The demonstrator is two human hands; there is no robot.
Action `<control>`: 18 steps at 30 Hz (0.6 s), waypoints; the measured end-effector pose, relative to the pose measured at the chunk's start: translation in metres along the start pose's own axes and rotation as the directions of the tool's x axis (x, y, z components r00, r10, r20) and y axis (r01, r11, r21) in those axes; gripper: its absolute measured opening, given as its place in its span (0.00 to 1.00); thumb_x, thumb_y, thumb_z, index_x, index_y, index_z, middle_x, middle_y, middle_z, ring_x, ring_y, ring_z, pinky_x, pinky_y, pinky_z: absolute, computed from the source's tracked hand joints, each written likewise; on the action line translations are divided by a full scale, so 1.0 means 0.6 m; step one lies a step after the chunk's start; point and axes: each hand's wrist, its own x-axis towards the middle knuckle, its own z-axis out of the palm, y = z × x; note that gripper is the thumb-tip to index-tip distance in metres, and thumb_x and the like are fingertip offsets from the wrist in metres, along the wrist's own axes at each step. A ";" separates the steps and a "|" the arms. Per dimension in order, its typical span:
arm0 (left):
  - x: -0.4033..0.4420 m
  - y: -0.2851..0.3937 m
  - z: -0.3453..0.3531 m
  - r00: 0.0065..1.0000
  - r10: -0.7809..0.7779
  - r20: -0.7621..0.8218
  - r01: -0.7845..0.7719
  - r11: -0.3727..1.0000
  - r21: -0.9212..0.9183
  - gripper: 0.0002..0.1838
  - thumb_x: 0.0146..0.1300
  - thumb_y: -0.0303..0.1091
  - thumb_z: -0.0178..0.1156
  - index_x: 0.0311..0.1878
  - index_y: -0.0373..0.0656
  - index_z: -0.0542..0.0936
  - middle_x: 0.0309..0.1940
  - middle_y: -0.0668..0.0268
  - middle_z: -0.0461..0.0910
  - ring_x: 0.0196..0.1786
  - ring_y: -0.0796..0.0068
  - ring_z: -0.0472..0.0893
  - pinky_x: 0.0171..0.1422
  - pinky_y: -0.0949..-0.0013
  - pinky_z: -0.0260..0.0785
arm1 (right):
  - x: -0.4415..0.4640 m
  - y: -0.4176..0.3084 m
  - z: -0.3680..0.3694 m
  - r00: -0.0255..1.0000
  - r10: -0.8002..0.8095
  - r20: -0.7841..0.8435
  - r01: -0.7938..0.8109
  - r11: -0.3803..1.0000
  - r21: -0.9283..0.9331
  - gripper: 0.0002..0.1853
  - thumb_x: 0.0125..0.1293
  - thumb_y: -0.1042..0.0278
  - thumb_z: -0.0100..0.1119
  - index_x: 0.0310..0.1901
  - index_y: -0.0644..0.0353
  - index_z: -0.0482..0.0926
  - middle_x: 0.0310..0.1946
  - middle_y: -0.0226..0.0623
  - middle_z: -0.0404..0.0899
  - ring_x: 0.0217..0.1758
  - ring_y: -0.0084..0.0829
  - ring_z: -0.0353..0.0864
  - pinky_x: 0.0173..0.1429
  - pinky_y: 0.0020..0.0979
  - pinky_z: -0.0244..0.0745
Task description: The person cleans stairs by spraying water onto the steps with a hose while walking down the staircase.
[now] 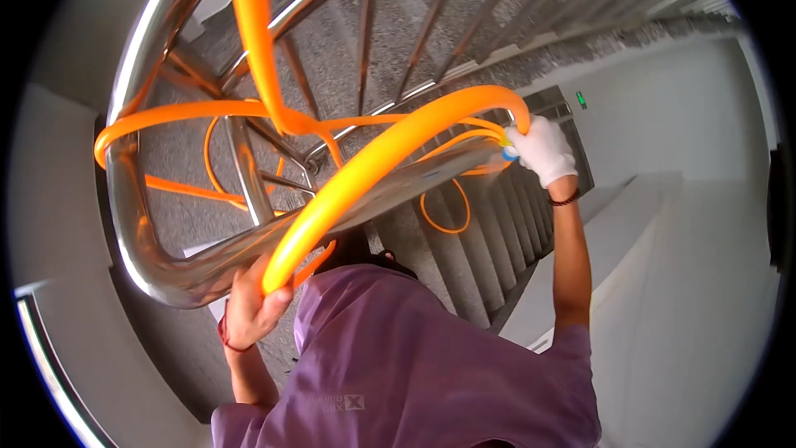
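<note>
Landmark: steel handrail, bent at its left end.

Item 1. Orange line, hose or cable, cannot tell which. A thick stretch arcs above the handrail from hand to hand; further orange runs pass around the handrail's bend and through its frame. Whether all are one length cannot be told.

Item 2. Left hand, bare, at the near side of the handrail; fingers and thumb wrapped on the line.

Item 3. Right hand, white-gloved, at the handrail's far right end, well apart from the left; closed on the line.

Item 4. Blue fitting, beside the glove; partly hidden.

Item 5. Stairs, beyond and below the handrail.

Step, as judged: handling the line over the handrail. Next move seems to call for steady two-handed control, loops kept from snagging.
</note>
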 end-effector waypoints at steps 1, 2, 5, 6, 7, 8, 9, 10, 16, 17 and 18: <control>-0.016 0.000 0.000 0.999 0.030 0.016 -0.030 1.000 0.008 0.25 0.56 0.54 0.53 0.34 0.36 0.71 0.16 0.65 0.69 0.20 0.73 0.70 0.26 0.71 0.62 | -0.033 0.014 -0.024 1.000 0.001 -0.028 -0.001 1.000 -0.010 0.14 0.53 0.57 0.52 0.33 0.59 0.77 0.21 0.43 0.76 0.24 0.38 0.76 0.30 0.35 0.71; -0.027 0.001 0.002 0.998 0.056 0.030 -0.056 0.998 0.011 0.25 0.56 0.54 0.53 0.34 0.35 0.71 0.16 0.66 0.68 0.20 0.75 0.70 0.26 0.72 0.61 | -0.061 0.026 -0.043 0.999 0.000 -0.052 -0.001 1.000 -0.024 0.14 0.51 0.55 0.52 0.32 0.57 0.78 0.27 0.47 0.77 0.33 0.47 0.77 0.38 0.42 0.72; -0.057 -0.007 0.016 0.998 0.035 0.061 -0.039 0.997 0.066 0.26 0.56 0.55 0.53 0.34 0.35 0.71 0.16 0.65 0.68 0.19 0.74 0.69 0.26 0.72 0.61 | -0.115 0.073 -0.009 0.998 0.041 -0.038 -0.043 0.998 -0.049 0.14 0.52 0.55 0.52 0.33 0.55 0.78 0.28 0.46 0.77 0.34 0.47 0.76 0.39 0.43 0.72; -0.058 -0.006 0.022 0.993 -0.012 0.120 -0.001 0.994 0.111 0.25 0.57 0.54 0.53 0.33 0.36 0.71 0.16 0.64 0.69 0.19 0.73 0.70 0.25 0.71 0.62 | -0.121 0.094 0.014 0.999 0.041 -0.024 -0.042 0.998 -0.054 0.14 0.53 0.55 0.51 0.33 0.55 0.78 0.28 0.46 0.77 0.34 0.47 0.76 0.39 0.43 0.72; -0.054 0.005 0.040 0.993 -0.002 0.119 -0.015 0.990 0.141 0.24 0.57 0.54 0.52 0.33 0.36 0.71 0.16 0.62 0.70 0.19 0.71 0.72 0.25 0.70 0.62 | -0.117 0.117 0.050 0.999 0.017 -0.042 -0.019 0.999 -0.049 0.14 0.53 0.54 0.51 0.33 0.54 0.77 0.29 0.46 0.77 0.35 0.47 0.76 0.40 0.43 0.72; -0.051 0.016 0.058 0.993 0.006 0.117 -0.026 0.985 0.169 0.23 0.58 0.53 0.52 0.32 0.37 0.71 0.16 0.61 0.71 0.19 0.68 0.73 0.25 0.69 0.63 | -0.110 0.137 0.088 0.997 0.077 0.010 -0.078 0.995 0.064 0.14 0.53 0.54 0.50 0.34 0.54 0.77 0.29 0.46 0.77 0.35 0.47 0.76 0.40 0.43 0.72; -0.049 0.012 0.066 0.987 0.032 0.155 -0.071 0.964 0.258 0.23 0.58 0.52 0.52 0.32 0.37 0.71 0.16 0.59 0.71 0.20 0.63 0.75 0.25 0.68 0.63 | -0.104 0.150 0.124 0.996 0.084 0.018 -0.085 0.992 0.091 0.15 0.53 0.53 0.50 0.34 0.54 0.77 0.29 0.47 0.77 0.35 0.47 0.76 0.40 0.43 0.72; -0.047 0.012 0.075 0.987 0.046 0.153 -0.092 0.948 0.304 0.24 0.57 0.54 0.53 0.32 0.37 0.71 0.15 0.57 0.70 0.19 0.57 0.74 0.24 0.66 0.63 | -0.093 0.157 0.154 0.996 0.087 0.026 -0.089 0.989 0.119 0.15 0.54 0.53 0.50 0.34 0.55 0.77 0.30 0.47 0.77 0.35 0.48 0.76 0.40 0.43 0.72; -0.042 0.023 0.113 0.992 0.018 0.123 -0.069 0.903 0.424 0.24 0.57 0.54 0.52 0.32 0.38 0.70 0.13 0.55 0.68 0.19 0.53 0.73 0.23 0.64 0.63 | -0.043 0.158 0.258 0.994 -0.020 -0.103 0.037 0.986 0.161 0.16 0.55 0.52 0.48 0.33 0.56 0.76 0.30 0.46 0.77 0.37 0.47 0.76 0.41 0.42 0.71; -0.042 0.021 0.118 0.993 0.023 0.115 -0.070 0.900 0.430 0.24 0.57 0.54 0.52 0.32 0.38 0.70 0.13 0.55 0.68 0.19 0.52 0.73 0.23 0.64 0.63 | -0.038 0.156 0.262 0.996 -0.026 -0.088 0.041 0.984 0.175 0.15 0.55 0.54 0.47 0.33 0.57 0.76 0.30 0.45 0.77 0.37 0.47 0.76 0.41 0.41 0.72; -0.042 0.016 0.121 0.994 0.028 0.106 -0.072 0.897 0.435 0.23 0.57 0.54 0.53 0.32 0.38 0.70 0.12 0.55 0.68 0.19 0.52 0.73 0.23 0.64 0.63 | -0.032 0.158 0.272 0.996 -0.028 -0.089 0.044 0.982 0.182 0.15 0.55 0.54 0.47 0.33 0.57 0.76 0.30 0.45 0.77 0.37 0.47 0.76 0.41 0.41 0.72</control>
